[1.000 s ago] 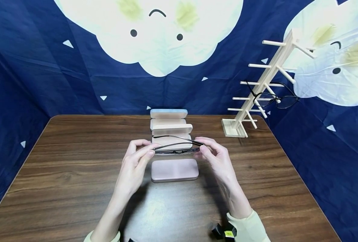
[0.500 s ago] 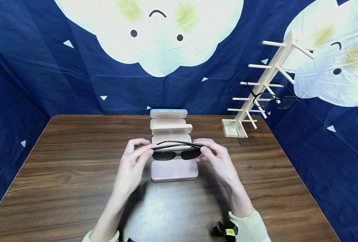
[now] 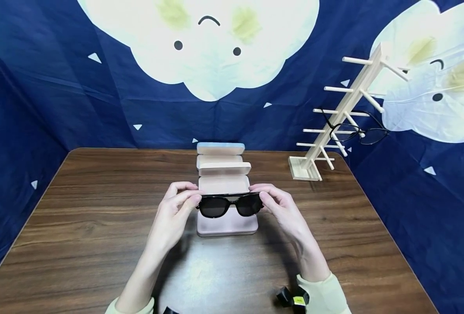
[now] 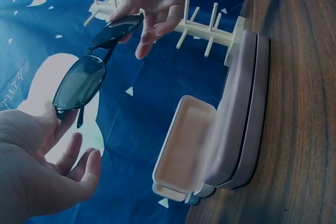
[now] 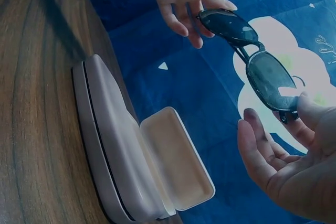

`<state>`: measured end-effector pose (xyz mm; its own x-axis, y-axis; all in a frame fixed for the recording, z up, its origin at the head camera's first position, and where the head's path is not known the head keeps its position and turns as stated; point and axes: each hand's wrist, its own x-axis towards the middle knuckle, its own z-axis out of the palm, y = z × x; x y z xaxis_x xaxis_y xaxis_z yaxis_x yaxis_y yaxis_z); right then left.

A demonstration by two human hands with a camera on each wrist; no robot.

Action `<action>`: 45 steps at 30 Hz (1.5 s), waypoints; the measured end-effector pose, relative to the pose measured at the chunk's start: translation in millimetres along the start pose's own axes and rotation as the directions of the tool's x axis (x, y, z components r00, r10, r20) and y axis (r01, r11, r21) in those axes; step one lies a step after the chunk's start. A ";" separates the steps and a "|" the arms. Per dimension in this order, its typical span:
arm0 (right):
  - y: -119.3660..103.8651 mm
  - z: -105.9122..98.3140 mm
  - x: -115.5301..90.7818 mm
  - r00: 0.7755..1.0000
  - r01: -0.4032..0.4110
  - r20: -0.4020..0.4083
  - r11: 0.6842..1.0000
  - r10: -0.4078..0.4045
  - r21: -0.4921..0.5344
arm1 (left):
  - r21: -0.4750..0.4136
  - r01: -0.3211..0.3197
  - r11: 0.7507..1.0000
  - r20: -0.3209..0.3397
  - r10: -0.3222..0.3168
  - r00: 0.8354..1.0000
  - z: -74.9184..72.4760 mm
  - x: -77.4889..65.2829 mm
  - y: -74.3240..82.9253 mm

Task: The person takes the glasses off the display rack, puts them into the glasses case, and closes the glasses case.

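Note:
A pair of black sunglasses (image 3: pixel 215 206) with dark lenses is held level above the table, lenses facing the head camera. My left hand (image 3: pixel 171 216) pinches its left end between thumb and fingers. At the other end, my right hand (image 3: pixel 286 216) has the same kind of pinch, its thumb at the lens corner. Both wrist views show the sunglasses (image 4: pixel 80 83) stretched between the two hands, the other fingers loosely bent. Directly below lies a closed pink glasses case (image 3: pixel 227 226), partly covered by the lenses. In the head view the temples are mostly hidden behind the front.
Behind the pink case stand two open glasses cases, one with a pale lining (image 3: pixel 224 184) and a farther one with a bluish lid (image 3: pixel 221 148). A wooden peg rack (image 3: pixel 349 101) at the back right carries black-framed eyeglasses (image 3: pixel 374 136). A blue cloth (image 3: pixel 157 113) hangs behind the table.
The sunglasses have tilted from nearly edge-on to lenses facing the head camera, and their front now sits lower in view, over the pink case. Both hands keep their pinch.

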<state>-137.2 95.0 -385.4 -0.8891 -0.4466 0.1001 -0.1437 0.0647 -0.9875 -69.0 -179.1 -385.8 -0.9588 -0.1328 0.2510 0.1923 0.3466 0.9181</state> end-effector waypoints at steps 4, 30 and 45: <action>2.4 0.7 1.4 1.000 -0.018 -0.007 1.000 0.018 -0.017 | 0.043 0.018 0.999 0.022 -0.019 1.000 -1.7 1.8 -4.2; 29.7 -17.0 54.7 0.984 -0.173 -0.047 0.982 0.169 -0.079 | 0.187 0.071 0.980 0.128 -0.096 0.987 -2.6 59.7 -43.9; 48.0 -24.0 83.2 0.958 -0.256 -0.153 0.965 0.244 -0.064 | 0.308 0.065 0.949 0.108 -0.103 0.989 6.5 83.5 -65.6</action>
<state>-228.6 82.3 -421.6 -0.9529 -0.2756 -0.1264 0.0612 0.2334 -0.9705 -163.0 -206.9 -427.1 -0.9905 -0.0668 0.1206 0.0556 0.6066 0.7931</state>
